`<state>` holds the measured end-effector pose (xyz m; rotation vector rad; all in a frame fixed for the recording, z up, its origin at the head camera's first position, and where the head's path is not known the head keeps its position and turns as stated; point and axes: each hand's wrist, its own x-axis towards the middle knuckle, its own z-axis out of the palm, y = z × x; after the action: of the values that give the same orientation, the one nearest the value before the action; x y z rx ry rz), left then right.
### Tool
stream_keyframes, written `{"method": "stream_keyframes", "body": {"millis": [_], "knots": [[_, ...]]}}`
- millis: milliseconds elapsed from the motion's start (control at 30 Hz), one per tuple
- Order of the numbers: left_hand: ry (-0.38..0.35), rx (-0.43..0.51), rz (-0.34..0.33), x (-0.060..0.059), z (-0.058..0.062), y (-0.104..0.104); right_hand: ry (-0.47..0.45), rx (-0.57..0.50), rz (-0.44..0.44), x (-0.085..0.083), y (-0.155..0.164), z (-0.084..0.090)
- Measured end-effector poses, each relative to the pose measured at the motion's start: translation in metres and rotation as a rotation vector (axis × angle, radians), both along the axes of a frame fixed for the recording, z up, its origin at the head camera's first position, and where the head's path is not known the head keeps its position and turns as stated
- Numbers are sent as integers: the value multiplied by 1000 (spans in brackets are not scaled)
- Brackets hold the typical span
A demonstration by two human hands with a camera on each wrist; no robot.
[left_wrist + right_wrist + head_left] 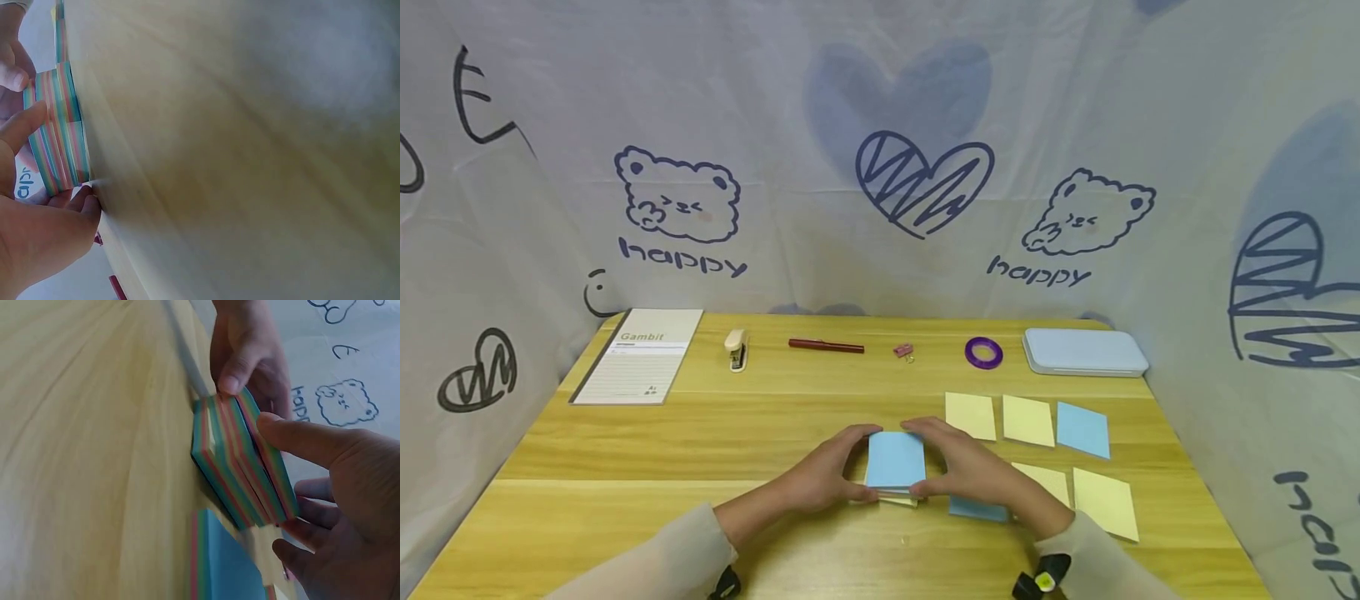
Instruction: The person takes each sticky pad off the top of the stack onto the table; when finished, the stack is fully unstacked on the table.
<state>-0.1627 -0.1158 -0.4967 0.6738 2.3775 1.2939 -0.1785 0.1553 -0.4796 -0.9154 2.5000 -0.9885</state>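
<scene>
A stack of sticky note pads point(897, 457) with a blue top stands on the table in front of me, between both hands. My left hand point(822, 477) grips its left side, thumb at the near edge and fingers at the far edge. From the right, my right hand point(973, 473) holds it the same way. In the right wrist view the striped layers of the stack point(240, 462) show pink, green, yellow and blue edges, slightly uneven. A yellow pad point(898, 501) sticks out below it. Partly under my right wrist lies another blue pad point(977, 509).
On the right lie several yellow pads point(1028, 421) and a blue pad point(1083, 430). Along the back are a notebook point(638, 357), a stapler point(737, 350), a dark red pen point(826, 346), small pink clips point(903, 351), a purple tape ring point(971, 360) and a pale blue case point(1084, 352).
</scene>
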Motion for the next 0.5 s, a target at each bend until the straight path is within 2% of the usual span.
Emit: {"method": "stream_keyframes", "body": {"millis": [233,500], "knots": [[7,-7,2,1,3,0,36,10,16,2,-8,-3],[8,-9,-2,1,2,0,66,-5,-14,6,-4,-3]]}}
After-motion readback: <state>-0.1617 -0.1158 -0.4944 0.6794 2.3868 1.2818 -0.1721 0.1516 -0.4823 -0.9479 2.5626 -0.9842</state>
